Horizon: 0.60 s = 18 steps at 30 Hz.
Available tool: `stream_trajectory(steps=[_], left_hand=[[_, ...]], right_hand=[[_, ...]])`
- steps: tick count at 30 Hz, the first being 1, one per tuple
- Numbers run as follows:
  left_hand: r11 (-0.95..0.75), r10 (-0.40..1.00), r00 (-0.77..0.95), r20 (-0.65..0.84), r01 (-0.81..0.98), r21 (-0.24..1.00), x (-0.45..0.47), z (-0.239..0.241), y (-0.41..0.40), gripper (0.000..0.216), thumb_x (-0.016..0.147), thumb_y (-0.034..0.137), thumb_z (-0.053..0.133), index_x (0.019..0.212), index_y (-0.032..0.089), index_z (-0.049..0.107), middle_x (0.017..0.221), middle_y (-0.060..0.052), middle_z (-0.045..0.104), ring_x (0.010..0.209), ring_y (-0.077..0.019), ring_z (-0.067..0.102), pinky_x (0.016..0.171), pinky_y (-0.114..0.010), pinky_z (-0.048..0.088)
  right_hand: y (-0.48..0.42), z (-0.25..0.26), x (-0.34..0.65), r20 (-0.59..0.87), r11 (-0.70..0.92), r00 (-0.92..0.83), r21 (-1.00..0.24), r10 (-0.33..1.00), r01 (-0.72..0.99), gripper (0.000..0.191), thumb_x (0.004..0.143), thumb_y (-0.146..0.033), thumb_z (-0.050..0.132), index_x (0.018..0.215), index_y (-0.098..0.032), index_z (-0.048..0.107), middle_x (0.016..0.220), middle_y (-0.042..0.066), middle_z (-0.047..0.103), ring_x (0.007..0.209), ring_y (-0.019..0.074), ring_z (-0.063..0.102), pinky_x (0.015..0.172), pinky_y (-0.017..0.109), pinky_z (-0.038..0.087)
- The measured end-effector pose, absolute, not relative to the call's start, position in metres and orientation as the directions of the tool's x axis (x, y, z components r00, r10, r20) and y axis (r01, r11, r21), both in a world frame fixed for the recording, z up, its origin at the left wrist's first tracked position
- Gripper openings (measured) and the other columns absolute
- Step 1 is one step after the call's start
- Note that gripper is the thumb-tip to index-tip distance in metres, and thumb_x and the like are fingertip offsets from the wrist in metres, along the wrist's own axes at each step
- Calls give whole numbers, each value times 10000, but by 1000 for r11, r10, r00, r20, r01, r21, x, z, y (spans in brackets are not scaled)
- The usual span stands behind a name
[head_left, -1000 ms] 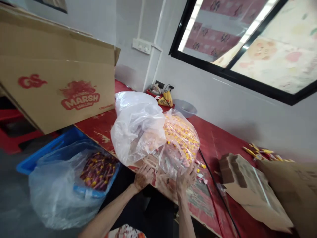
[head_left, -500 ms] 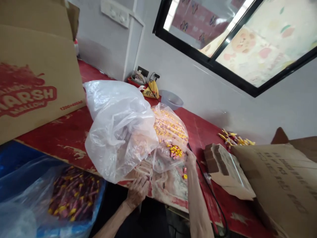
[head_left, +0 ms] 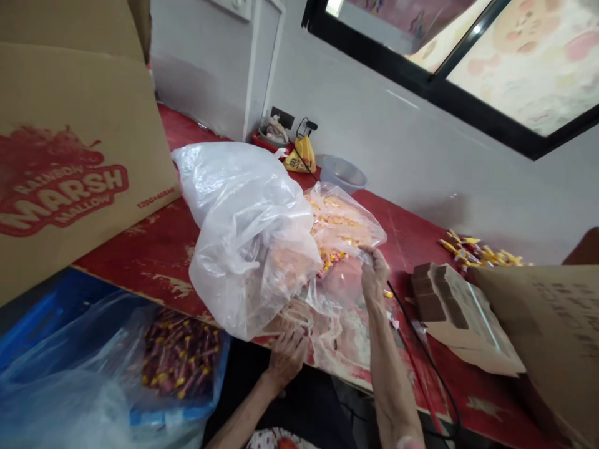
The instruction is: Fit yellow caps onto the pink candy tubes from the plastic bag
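Note:
A clear plastic bag [head_left: 350, 218] of small yellow and pink wrapped candies lies on the worn red table. My right hand [head_left: 375, 274] pinches the near right edge of that bag, pulling the film up over the candies. Resting at the table's front edge is my left hand [head_left: 287, 355], its fingers laid flat with nothing in them. Just beyond it, a large cloudy white plastic bag [head_left: 253, 218] slumps against the candy bag and partly hides it. What fills the white bag is hard to make out.
A printed cardboard box [head_left: 70, 156] stands left. Below it, a blue crate [head_left: 175, 408] lined with plastic holds dark red candies [head_left: 182, 355]. Cardboard pieces [head_left: 444, 293], another box [head_left: 543, 324] and a black cable [head_left: 421, 349] lie right. A translucent basin [head_left: 344, 173] sits near the wall.
My right hand has lifted and drawn the bag's edge up, so the film covers more of the candies. My left hand stays at the table edge. The view has shifted.

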<state>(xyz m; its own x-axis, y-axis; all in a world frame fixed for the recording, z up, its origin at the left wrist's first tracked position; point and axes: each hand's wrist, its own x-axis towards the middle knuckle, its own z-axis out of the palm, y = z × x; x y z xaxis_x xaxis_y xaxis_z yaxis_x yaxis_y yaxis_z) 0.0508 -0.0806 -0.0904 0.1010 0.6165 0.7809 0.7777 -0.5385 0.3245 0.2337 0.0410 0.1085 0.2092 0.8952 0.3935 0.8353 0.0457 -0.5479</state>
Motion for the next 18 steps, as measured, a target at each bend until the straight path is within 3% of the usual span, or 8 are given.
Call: stream_trajectory(steps=[3,5,8,12,15,18], left_hand=[[-523,641,124,757,793,312,50,-89,-81,219,959,91,556,889,218,720,997,-76,797,775,-185,679,729,-319,462],[-517,651,132,748,798,309,50,-91,-81,230,952,86,548,893,224,721,986,-81,795,779,-195,685,739,-327,470],[-535,646,160,747,793,292,49,-95,-80,241,935,71,545,932,223,732,1006,-95,797,821,-212,711,758,-336,482],[-538,646,166,745,792,290,48,-94,-84,257,933,69,535,969,224,737,1024,-95,799,858,-232,727,766,-344,498],[-523,730,139,669,744,415,46,-87,-86,278,976,94,487,944,238,723,994,-75,780,912,-223,732,793,-331,530],[-464,789,43,613,696,548,33,-73,-70,313,1022,130,436,1104,228,722,1089,-93,766,1051,-216,728,934,-341,566]], right_hand=[[53,70,267,383,-110,356,-535,852,838,391,961,-326,450,1137,-166,759,918,90,772,839,257,684,774,350,508],[35,36,290,372,-175,383,-484,845,857,395,906,-309,450,1103,-180,767,832,82,740,754,249,654,711,331,470],[-4,-14,309,358,-128,297,-428,885,895,425,905,-243,393,1143,-199,742,952,93,749,795,235,657,712,323,484],[-30,-56,307,419,-62,211,-341,883,938,383,920,-190,403,1136,-199,720,1046,118,725,928,254,657,843,381,542],[-32,-70,306,466,-19,186,-340,865,940,364,934,-192,415,1156,-200,704,1102,130,715,986,269,653,905,415,544],[-30,-79,311,494,42,202,-439,846,898,357,958,-244,405,1156,-203,699,1129,132,707,1025,277,662,942,437,550]])
